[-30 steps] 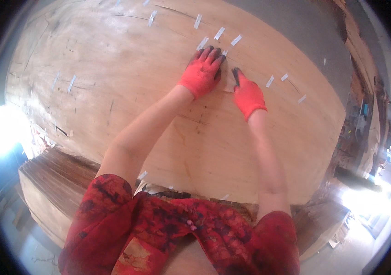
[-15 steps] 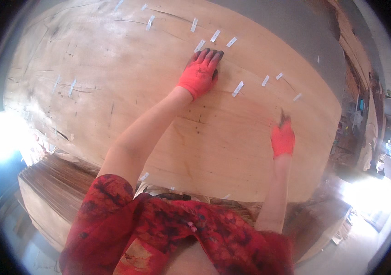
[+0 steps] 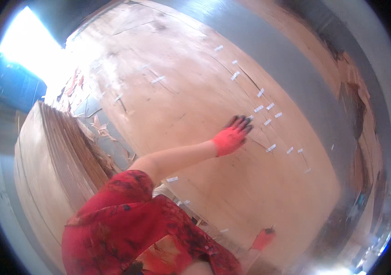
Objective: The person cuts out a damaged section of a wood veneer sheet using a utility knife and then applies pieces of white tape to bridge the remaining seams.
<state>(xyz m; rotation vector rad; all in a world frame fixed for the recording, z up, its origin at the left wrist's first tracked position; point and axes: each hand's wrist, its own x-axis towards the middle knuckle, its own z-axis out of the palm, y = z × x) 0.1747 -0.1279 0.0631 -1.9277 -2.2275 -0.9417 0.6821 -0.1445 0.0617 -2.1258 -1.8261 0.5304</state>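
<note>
A large pale wood veneer sheet [image 3: 195, 105] fills the middle, with short white tape strips [image 3: 270, 147] over several of its cracks. My left hand [image 3: 231, 136], in a red glove with dark fingertips, lies on the sheet with fingers stretched out and slightly apart. A small pale bit, perhaps tape, shows at its fingertips beside a cluster of strips. Low in the view, my right hand [image 3: 263, 238], also red-gloved, is over the sheet's near right part. Its fingers look closed; a thin small thing sticks up from them, too blurred to name.
At the left stands a thick stack of brown veneer sheets [image 3: 67, 151]. Torn veneer scraps [image 3: 101, 128] lie between it and the sheet. A grey surface [image 3: 292, 68] runs along the far side, with ragged brown wood pieces [image 3: 358, 133] beyond. Bright light glares at upper left.
The view has swung round, so the sheet now slants down to the right. My left hand has shifted slightly away from the tape cluster, baring another strip. My right hand has drawn nearer to me.
</note>
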